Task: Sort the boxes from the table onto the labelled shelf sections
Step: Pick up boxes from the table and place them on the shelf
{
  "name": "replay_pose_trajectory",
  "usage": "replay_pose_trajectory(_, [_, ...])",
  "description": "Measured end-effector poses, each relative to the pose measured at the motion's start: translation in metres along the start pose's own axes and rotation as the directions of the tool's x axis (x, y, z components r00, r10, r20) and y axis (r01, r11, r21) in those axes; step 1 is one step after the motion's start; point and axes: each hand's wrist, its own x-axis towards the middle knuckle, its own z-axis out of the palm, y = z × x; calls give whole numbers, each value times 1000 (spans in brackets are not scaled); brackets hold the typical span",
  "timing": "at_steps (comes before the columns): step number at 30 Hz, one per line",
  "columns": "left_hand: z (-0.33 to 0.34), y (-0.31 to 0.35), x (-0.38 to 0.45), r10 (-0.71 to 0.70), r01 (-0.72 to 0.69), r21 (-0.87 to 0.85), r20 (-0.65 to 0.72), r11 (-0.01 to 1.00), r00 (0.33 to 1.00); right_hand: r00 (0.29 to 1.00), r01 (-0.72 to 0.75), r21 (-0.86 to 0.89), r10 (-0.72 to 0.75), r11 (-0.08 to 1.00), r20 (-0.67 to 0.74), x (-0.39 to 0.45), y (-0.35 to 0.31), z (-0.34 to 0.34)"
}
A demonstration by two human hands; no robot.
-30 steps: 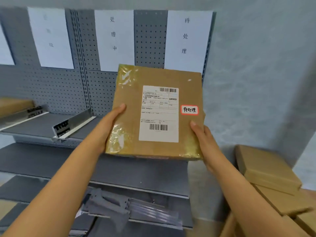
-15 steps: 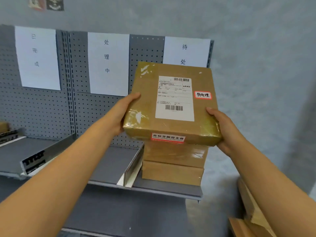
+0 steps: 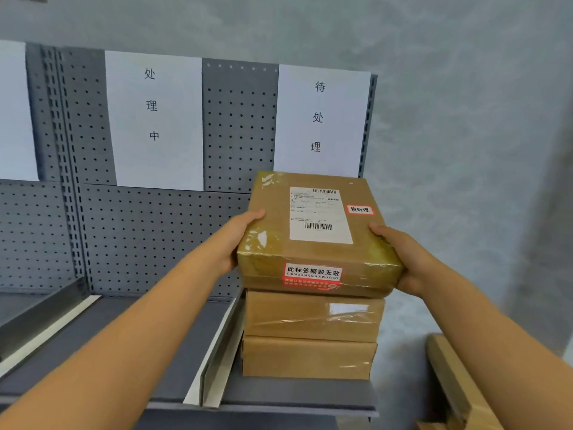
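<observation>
I hold a flat brown cardboard box [image 3: 269, 259] with a white shipping label and a small red-edged handwritten tag. My left hand [image 3: 237, 240] grips its left edge and my right hand [image 3: 400, 256] grips its right edge. The box sits level on top of a stack of two brown boxes [image 3: 310, 333] in the rightmost section of the grey shelf [image 3: 294, 395]. Above that section hangs a white paper sign [image 3: 321, 119] with three characters. I cannot tell whether the held box rests fully on the stack.
A metal divider [image 3: 217, 352] separates this section from the middle one, which has its own white sign [image 3: 153, 119] above. Another divider [image 3: 40, 318] stands further left. More cardboard boxes [image 3: 452, 383] lie at the lower right. A grey wall is behind.
Both hands have lowered the box from in front of the sign down onto the stack of two boxes in the right section. My view has come closer to the shelf.
</observation>
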Motion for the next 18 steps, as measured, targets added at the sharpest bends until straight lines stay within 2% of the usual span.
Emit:
replay_pose_trajectory(5, [5, -14, 14, -51, 53, 77, -23, 996, 998, 999, -44, -73, 43, 996, -13, 15, 6, -11])
replay_pose_trajectory(12, [9, -17, 29, -184, 188, 35, -104, 981, 977, 992, -129, -153, 129, 980, -6, 35, 7, -14])
replay_pose_trajectory(18, [7, -19, 36, -192, 199, 34, -161, 979, 968, 990, -128, -119, 135, 985, 50, 45, 7, -15])
